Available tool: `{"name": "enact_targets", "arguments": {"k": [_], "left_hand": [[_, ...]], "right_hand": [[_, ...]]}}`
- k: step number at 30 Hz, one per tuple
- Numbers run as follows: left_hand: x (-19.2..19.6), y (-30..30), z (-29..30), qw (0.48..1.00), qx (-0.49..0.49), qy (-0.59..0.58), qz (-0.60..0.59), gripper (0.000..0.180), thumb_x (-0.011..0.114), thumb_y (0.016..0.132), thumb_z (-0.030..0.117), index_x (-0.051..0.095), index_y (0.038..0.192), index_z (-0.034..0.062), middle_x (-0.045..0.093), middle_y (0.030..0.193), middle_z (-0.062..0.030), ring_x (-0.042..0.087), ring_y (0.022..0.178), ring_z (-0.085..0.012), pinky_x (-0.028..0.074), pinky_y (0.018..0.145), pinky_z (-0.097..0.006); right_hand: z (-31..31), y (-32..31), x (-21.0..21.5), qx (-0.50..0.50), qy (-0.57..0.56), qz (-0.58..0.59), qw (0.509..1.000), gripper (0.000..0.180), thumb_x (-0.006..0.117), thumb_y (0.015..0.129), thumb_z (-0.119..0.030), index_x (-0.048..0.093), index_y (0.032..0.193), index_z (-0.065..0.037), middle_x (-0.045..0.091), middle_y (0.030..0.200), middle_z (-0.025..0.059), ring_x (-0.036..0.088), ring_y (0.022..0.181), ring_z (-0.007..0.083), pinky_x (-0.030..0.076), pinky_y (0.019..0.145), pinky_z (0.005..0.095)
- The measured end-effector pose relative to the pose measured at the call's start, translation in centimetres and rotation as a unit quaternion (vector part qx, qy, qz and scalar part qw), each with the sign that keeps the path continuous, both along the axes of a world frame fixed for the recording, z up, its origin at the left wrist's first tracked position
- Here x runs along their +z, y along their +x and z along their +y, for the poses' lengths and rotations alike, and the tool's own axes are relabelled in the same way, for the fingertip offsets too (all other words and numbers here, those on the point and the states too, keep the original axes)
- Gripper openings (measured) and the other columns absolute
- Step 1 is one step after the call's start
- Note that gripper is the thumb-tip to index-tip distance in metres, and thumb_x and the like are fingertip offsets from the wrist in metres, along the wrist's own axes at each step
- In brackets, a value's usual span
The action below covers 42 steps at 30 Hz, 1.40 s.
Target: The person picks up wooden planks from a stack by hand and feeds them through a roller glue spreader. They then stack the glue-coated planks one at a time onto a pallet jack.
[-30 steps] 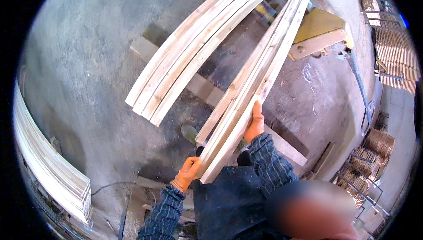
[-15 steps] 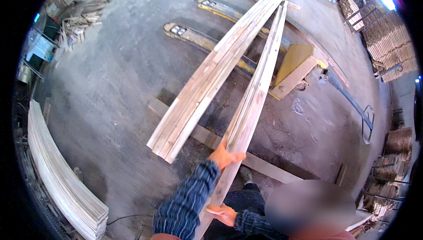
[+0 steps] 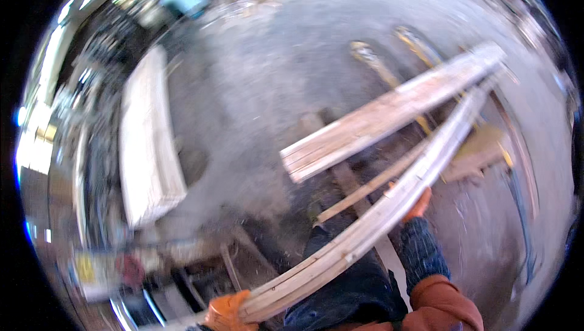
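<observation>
1. Left hand (image 3: 228, 311), orange-gloved, grips the near end of long, pale wooden planks (image 3: 365, 231), likely for steering.
2. Right hand (image 3: 418, 204), likewise gloved, clasps them from below, apparently bearing weight; they slant across dark-trousered legs (image 3: 356, 297).
3. Two yellow pallet-jack forks (image 3: 380, 69), one narrow tan wooden strip (image 3: 372, 184); held planks blur past counting.

Grey floor (image 3: 274, 82), bright left-hand light (image 3: 38, 148)

Two gloved hands (image 3: 226, 314) (image 3: 418, 203), two pallet-jack forks (image 3: 377, 65) (image 3: 418, 45)

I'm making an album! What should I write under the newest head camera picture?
Orange-gloved left hand and right hand hold long wooden boards near another board pile.
</observation>
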<state>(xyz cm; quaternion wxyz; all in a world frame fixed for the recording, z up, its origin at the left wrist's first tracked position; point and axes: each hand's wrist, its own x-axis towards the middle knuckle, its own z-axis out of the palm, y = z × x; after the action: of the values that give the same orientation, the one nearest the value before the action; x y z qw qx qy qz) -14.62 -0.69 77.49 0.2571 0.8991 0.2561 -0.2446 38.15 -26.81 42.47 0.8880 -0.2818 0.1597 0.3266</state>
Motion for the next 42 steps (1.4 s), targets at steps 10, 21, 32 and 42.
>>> {"name": "enact_targets", "arguments": {"k": [10,21,32,42], "left_hand": [[8.9,-10.5,-7.5,0.986,0.066,0.150,-0.025,0.098,0.089,0.057,0.038,0.054,0.143,0.0072,0.069,0.117,-0.0143,0.067,0.103,-0.0343,0.054,0.089,-0.047],[2.0,-18.6,-9.9,0.951,0.134,0.220,-0.174,0.115,0.098,0.038,0.036,0.056,0.142,0.0108,0.070,0.117,-0.0096,0.069,0.107,-0.0310,0.054,0.094,-0.044],[-1.9,-34.1,-9.6,0.908,0.159,0.239,-0.305,0.084,0.095,0.052,0.031,0.064,0.127,0.0111,0.074,0.109,-0.0104,0.071,0.101,-0.0312,0.058,0.091,-0.044],[-3.5,-46.6,-8.1,0.950,0.184,0.249,0.035,0.076,0.086,0.057,0.036,0.060,0.125,0.0127,0.066,0.119,-0.0159,0.063,0.114,-0.0382,0.049,0.101,-0.050]], "right_hand": [[-1.3,-10.0,6.0,0.096,-0.013,-0.110,0.989,0.092,0.051,0.085,-0.080,0.048,0.151,-0.016,0.063,0.138,0.0188,0.062,0.127,0.0336,0.047,0.113,0.0511],[-1.0,-4.0,12.3,0.212,0.066,-0.345,0.912,0.082,0.047,0.098,-0.062,0.053,0.145,0.005,0.056,0.148,0.0242,0.053,0.140,0.0342,0.042,0.121,0.0452],[1.6,-20.3,33.8,0.414,0.354,-0.413,0.730,0.078,0.033,0.104,-0.045,0.032,0.154,0.015,0.041,0.157,0.0307,0.043,0.146,0.0397,0.026,0.128,0.0500],[0.0,-33.3,20.1,0.073,-0.047,-0.050,0.995,0.070,0.049,0.093,-0.069,0.063,0.139,-0.018,0.067,0.135,0.0119,0.066,0.119,0.0341,0.051,0.107,0.0556]]}}
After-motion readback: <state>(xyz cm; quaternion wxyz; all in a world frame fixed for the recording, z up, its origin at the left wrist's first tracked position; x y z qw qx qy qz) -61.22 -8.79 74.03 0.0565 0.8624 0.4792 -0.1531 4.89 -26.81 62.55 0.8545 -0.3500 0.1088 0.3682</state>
